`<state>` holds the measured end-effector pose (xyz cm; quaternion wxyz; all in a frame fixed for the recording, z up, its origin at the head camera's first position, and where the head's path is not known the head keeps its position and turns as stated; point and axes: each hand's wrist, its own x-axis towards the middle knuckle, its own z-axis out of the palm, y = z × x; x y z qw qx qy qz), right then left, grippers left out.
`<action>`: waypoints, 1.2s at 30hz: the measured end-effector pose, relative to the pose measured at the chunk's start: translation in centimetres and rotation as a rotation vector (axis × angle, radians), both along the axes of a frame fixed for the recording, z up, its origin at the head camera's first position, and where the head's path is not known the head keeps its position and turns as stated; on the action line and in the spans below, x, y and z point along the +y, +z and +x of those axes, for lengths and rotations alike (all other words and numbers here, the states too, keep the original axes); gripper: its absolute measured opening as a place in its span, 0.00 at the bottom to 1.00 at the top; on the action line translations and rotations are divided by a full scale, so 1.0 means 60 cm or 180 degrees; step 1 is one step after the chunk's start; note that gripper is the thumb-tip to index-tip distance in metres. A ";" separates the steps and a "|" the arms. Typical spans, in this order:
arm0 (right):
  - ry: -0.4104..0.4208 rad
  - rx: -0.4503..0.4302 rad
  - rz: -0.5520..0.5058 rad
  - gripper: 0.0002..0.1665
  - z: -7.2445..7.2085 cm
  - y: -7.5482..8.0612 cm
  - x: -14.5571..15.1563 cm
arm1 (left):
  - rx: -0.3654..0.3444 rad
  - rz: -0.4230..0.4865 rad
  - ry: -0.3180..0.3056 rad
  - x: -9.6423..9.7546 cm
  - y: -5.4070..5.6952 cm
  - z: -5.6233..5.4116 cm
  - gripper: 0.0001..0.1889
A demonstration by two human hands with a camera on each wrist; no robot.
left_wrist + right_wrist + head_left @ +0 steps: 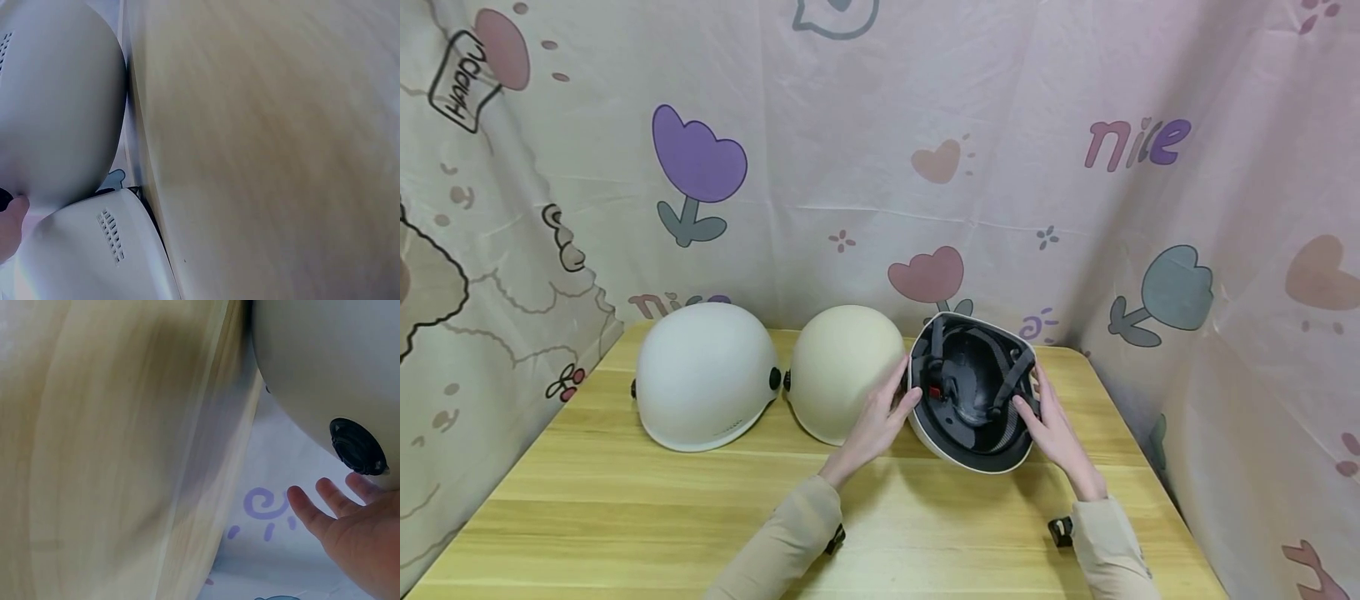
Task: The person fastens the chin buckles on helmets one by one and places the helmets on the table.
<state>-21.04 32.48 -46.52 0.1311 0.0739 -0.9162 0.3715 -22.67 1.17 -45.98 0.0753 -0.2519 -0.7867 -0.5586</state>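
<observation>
An off-white helmet (pixel 970 433) is tilted in the head view so that its black padded inside and straps face me. My left hand (pixel 877 421) holds its left side, fingers at the shell and thumb near the rim. On the opposite side, my right hand (pixel 1058 427) has its thumb over the rim and its fingers behind the shell. The right wrist view shows those fingers extended close to a round black knob (pixel 357 447) on the shell. A cream helmet (pixel 842 367) stands dome up beside my left hand. Whether the tilted helmet touches the table cannot be told.
A larger white helmet (pixel 703 375) stands dome up at the left, close beside the cream one. All are near the back of the wooden table (pixel 662 517). A printed curtain (pixel 820 117) hangs behind the table and along its sides.
</observation>
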 end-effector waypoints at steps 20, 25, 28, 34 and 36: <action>-0.0127 -0.0014 0.0100 0.45 0.001 -0.014 0.003 | -0.0027 0.0927 -0.0550 0.011 0.008 0.013 0.35; -0.0158 0.0013 0.0098 0.43 0.002 -0.015 0.001 | -0.0273 0.1162 -0.0478 0.011 0.013 0.014 0.33; -0.0175 0.0096 0.0065 0.41 0.003 -0.014 -0.003 | -0.0448 0.1376 -0.0406 0.011 0.017 0.013 0.31; -0.0154 0.0587 0.0053 0.34 0.000 -0.008 -0.020 | -0.0558 0.1459 -0.0250 0.012 0.026 0.010 0.28; -0.0128 0.0726 0.0066 0.32 0.000 -0.005 -0.028 | -0.0589 0.1491 -0.0224 0.013 0.029 0.009 0.27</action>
